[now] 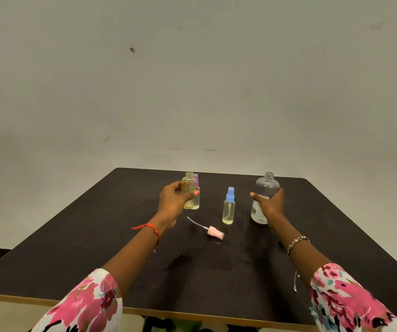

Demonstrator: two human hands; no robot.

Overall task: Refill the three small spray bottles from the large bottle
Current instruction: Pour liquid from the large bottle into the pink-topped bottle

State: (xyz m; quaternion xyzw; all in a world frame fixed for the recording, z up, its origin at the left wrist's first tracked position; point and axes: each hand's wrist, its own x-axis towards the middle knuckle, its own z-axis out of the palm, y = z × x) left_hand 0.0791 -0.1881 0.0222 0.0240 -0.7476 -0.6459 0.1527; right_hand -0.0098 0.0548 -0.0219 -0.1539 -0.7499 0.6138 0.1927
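1. Floral cloth in pink, white and black covers both forearms at the near edge: the left sleeve and the right sleeve.
2. A red thread circles the left wrist, and a beaded metal bracelet circles the right.
3. Both arms reach over the desk, a matte, dark, flat board with a pale wooden edge band and rounded far corners.
4. The left grip is curled round the uncapped small bottle, a clear round-shouldered plastic cylinder with a threaded neck and yellowish liquid low inside. It is upright; whether its base touches the desk cannot be told.
5. Just behind it, and partly hidden, stands the purple-capped small bottle.
6. The pink spray head lies on its side on the desk nearer the camera, its thin clear dip tube pointing away to the left.
7. The blue-capped small bottle stands upright between the two grips, touched by neither, with pale yellow liquid inside.
8. The right grip wraps the middle of the large bottle, which is clear, rounded at the shoulder, open at its ribbed neck and upright near the far right of the desk.
9. A plain, pale, scuffed wall rises behind.
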